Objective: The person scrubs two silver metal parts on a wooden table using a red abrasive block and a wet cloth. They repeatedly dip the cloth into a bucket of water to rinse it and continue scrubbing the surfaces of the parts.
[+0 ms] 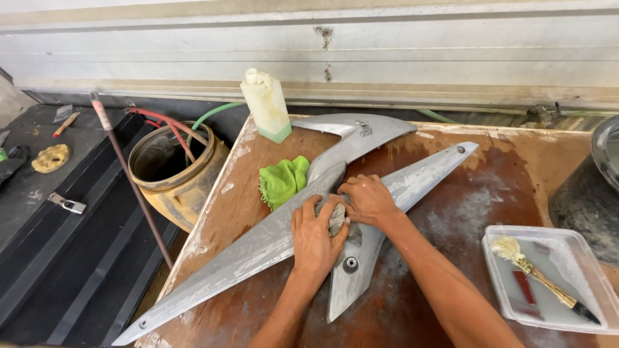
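I see both hands on a long grey body panel (258,248) lying diagonally across the brown worktable (477,193). L hand (314,237) flat on the panel's middle, fingers curled over a small grey pad (337,218), prob. abrasive but can't tell for sure. R hand (369,198) pressed down just beside it, fingers bent, touching the same pad. Neither hand lifts anything; both bear down on pad + panel.

A 2nd grey panel piece (358,138) sits under/behind the first, towards the wall. Green cloth (282,181) touching the panel's far edge, whitish plastic bottle (266,104) upright behind it. Clear tray (548,277) at R w/ a brush (541,274) and a red strip inside. Yellow bucket (174,171) w/ hoses off the table's L edge.
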